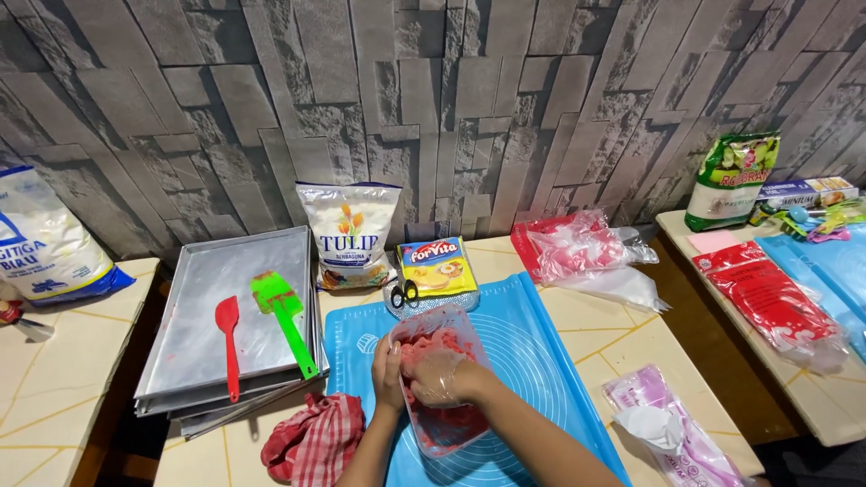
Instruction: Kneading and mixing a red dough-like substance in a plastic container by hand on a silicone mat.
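Note:
A clear plastic container [442, 320] of pink-red dough rests tilted on a blue silicone mat [532, 361] in the middle of the table. My left hand [388, 370] grips the container's left wall. My right hand [437, 377], in a thin clear glove, is down inside the container, pressed into the pink dough [431, 347]. Both forearms come in from the bottom edge.
Stacked metal trays [207, 280] on the left carry a red spatula [227, 343] and a green spatula [287, 320]. A red checked cloth [316, 440] lies in front. Scissors [403, 293], a flour bag [349, 234], a yellow packet [437, 266] and plastic bags [577, 248] stand behind the mat.

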